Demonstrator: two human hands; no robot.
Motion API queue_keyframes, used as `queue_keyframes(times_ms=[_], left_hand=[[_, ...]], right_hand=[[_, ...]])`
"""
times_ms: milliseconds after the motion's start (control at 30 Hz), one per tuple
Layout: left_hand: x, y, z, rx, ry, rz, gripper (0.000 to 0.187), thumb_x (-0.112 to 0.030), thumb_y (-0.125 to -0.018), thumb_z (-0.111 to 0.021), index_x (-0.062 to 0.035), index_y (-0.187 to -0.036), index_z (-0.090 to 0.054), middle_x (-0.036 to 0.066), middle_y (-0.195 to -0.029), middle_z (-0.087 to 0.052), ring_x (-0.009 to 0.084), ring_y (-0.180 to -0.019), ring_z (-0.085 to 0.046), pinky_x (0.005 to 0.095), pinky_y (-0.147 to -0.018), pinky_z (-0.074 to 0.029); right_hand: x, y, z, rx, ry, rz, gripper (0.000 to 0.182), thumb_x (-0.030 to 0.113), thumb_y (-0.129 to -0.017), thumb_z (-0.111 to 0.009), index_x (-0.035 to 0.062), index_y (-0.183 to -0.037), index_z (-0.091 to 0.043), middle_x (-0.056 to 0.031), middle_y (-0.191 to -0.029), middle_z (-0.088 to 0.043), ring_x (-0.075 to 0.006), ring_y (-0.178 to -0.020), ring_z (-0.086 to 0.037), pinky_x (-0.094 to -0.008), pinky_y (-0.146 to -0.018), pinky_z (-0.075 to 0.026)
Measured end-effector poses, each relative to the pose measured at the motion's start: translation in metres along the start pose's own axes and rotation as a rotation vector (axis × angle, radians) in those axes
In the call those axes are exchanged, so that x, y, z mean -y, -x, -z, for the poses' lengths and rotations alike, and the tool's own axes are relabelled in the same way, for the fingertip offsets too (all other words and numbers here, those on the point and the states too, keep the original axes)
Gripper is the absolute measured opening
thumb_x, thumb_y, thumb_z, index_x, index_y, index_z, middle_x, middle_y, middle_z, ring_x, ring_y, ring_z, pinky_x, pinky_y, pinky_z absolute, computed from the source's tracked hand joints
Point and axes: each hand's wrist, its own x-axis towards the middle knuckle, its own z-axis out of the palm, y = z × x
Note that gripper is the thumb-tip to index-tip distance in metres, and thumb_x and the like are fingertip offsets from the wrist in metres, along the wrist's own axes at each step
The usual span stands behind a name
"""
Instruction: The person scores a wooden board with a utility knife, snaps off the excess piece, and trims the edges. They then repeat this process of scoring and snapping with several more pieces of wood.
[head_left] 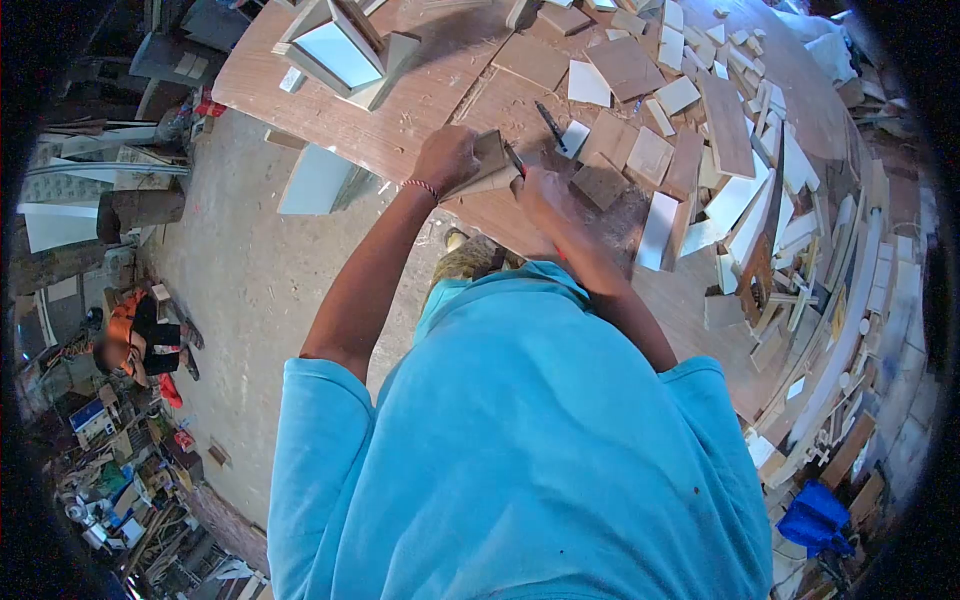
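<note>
My left hand (pixel 447 160), with a red and white bracelet at the wrist, is closed on a small wooden piece (pixel 488 160) over the near edge of the wooden table (pixel 350 125). Just right of it, my right hand (pixel 545 195) grips a thin, dark-tipped tool (pixel 514 158) whose tip is close to the piece's right end. Whether the tip touches the wood cannot be made out. A dark, narrow object (pixel 549 127) lies on the table beyond my right hand.
Wood offcuts (pixel 650 155) cover the table's right side. A white-faced wooden assembly (pixel 340 55) sits at the back left. A white-faced panel (pixel 318 180) is beside the table's left edge. A person in orange (pixel 125 335) sits far left, near piled clutter (pixel 125 500).
</note>
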Motion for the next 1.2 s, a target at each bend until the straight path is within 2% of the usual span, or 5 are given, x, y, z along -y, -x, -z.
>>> queue_keyframes(times_ms=[400, 567, 767, 867, 1200], left_hand=[[-0.007, 0.003, 0.005, 0.014, 0.016, 0.054, 0.016, -0.012, -0.06, -0.055, 0.0014, -0.068, -0.059, 0.022, -0.071, -0.057, 0.0361, -0.072, -0.056, 0.0418, -0.067, -0.045], [-0.002, 0.001, -0.001, 0.021, -0.016, 0.043, 0.02, -0.018, -0.06, -0.06, 0.0013, -0.066, -0.058, 0.022, -0.069, -0.056, 0.0357, -0.067, -0.056, 0.0422, -0.063, -0.044], [-0.01, 0.006, 0.001, 0.025, -0.045, 0.019, 0.026, -0.025, -0.063, -0.063, 0.0001, -0.066, -0.058, 0.021, -0.066, -0.056, 0.0354, -0.066, -0.056, 0.0421, -0.062, -0.044], [-0.012, 0.008, 0.004, -0.022, -0.041, -0.002, 0.015, -0.015, -0.06, -0.059, -0.0014, -0.066, -0.06, 0.021, -0.067, -0.057, 0.0346, -0.067, -0.057, 0.041, -0.062, -0.046], [-0.017, 0.015, -0.004, -0.027, -0.079, -0.031, 0.014, -0.014, -0.061, -0.058, -0.0026, -0.068, -0.058, 0.019, -0.071, -0.057, 0.0327, -0.07, -0.057, 0.0409, -0.061, -0.046]], right_hand=[[0.008, 0.008, -0.007, -0.039, 0.097, -0.026, 0.024, 0.016, -0.075, -0.047, -0.002, -0.089, -0.057, -0.0275, -0.076, -0.056, -0.041, -0.074, -0.056, -0.0479, -0.064, -0.044], [0.005, 0.004, -0.013, -0.021, 0.008, -0.117, 0.025, 0.016, -0.075, -0.048, -0.0019, -0.092, -0.056, -0.0268, -0.077, -0.057, -0.0406, -0.076, -0.056, -0.0474, -0.064, -0.044], [0.007, 0.005, -0.011, 0.076, 0.215, -0.074, 0.025, 0.015, -0.077, -0.047, -0.0026, -0.092, -0.056, -0.0268, -0.079, -0.057, -0.0405, -0.076, -0.056, -0.0466, -0.063, -0.045], [0.011, 0.009, -0.008, 0.007, 0.113, -0.069, 0.024, 0.016, -0.077, -0.046, -0.0025, -0.09, -0.056, -0.0264, -0.077, -0.057, -0.0401, -0.074, -0.057, -0.0469, -0.061, -0.044], [0.007, -0.002, -0.01, 0.032, 0.099, -0.112, 0.027, 0.021, -0.079, -0.045, -0.0009, -0.089, -0.056, -0.0253, -0.084, -0.057, -0.0392, -0.078, -0.057, -0.0461, -0.065, -0.044]])
